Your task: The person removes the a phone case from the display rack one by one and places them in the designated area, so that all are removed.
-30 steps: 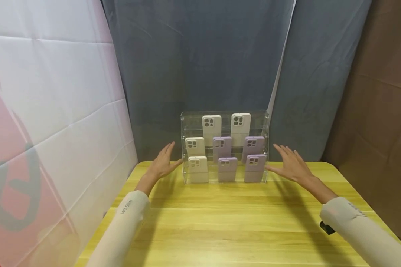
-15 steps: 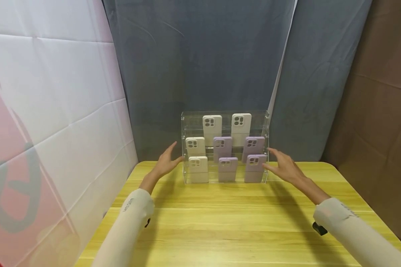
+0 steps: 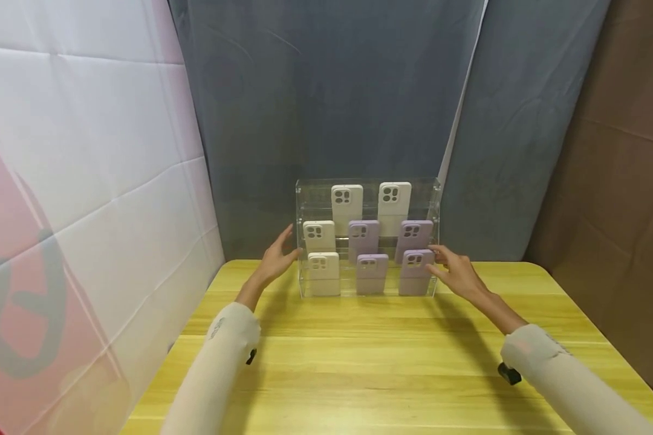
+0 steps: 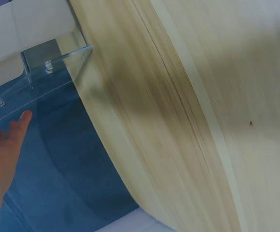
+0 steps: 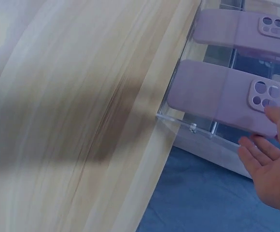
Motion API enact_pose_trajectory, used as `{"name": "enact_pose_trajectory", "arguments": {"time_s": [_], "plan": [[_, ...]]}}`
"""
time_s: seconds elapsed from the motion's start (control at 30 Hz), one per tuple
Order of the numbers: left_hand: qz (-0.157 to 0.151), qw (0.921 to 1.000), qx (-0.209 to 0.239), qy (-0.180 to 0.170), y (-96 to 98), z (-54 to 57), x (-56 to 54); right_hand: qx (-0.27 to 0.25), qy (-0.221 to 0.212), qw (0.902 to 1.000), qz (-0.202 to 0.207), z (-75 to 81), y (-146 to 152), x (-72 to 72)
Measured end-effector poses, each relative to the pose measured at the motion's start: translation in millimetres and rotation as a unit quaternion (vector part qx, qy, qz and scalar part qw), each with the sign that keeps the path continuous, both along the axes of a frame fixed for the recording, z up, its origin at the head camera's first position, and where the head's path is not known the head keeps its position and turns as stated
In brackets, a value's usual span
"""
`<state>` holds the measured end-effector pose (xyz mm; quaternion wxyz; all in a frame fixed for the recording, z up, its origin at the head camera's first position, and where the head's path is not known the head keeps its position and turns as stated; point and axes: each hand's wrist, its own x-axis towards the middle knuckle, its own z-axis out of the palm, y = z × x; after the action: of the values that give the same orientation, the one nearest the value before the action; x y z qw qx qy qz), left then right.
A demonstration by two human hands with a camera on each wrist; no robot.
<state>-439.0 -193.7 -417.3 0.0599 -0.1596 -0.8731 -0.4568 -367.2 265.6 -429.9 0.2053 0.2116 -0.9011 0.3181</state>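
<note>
- The right hand [image 3: 459,273] has nothing in its grasp that I can make out: its fingers bend loosely at the side of the clear rack [image 3: 371,192], with the thumb over the edge of the front-row purple case [image 3: 413,278]. Whether thumb and case touch, I can't tell.
- Over on the other side, the left hand [image 3: 274,261] is relaxed and bare, fingers spread, its thumb tip just beside the rack's near side wall; contact there is also unclear.
- So the rack stands between the two hands, upright on the wooden table [image 3: 359,362].
- Inward from the right hand, along the same front row, come a second purple case [image 3: 372,275] and then a white case [image 3: 323,275] nearest the left hand.
- The middle row, just above and behind, has one purple case [image 3: 415,234] near the right fingers, another purple one [image 3: 363,237] midway between the hands and a white one [image 3: 320,235] near the left fingers.
- Higher than both hands, two white cases stand in the top row.
- As for how far things have got, I'd say the placing looks complete for these eight, all seated in tiers; a firm hold by either hand is not yet made. Anything else left over, I can't judge.
</note>
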Motion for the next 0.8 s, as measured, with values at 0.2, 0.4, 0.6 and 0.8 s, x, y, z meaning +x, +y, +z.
{"name": "enact_pose_trajectory", "arguments": {"time_s": [0.2, 0.4, 0.6, 0.8], "plan": [[-0.008, 0.9995, 0.026, -0.015, 6.2, -1.2, -3.6, -0.037, 0.02, 0.9991, -0.003, -4.7, -1.9, -3.9], [-0.013, 0.9973, 0.067, -0.025, 12.0, -2.5, -6.1, -0.068, 0.04, 0.9967, -0.019, -9.3, -6.0, -7.2], [-0.026, 0.9927, 0.112, -0.036, 13.6, -5.0, -7.9, -0.084, 0.063, 0.9937, -0.039, -11.5, -9.7, -8.8], [-0.034, 0.9872, 0.147, -0.051, 13.5, -6.4, -9.4, -0.093, 0.04, 0.9937, -0.047, -9.2, -8.6, -10.7]]}}
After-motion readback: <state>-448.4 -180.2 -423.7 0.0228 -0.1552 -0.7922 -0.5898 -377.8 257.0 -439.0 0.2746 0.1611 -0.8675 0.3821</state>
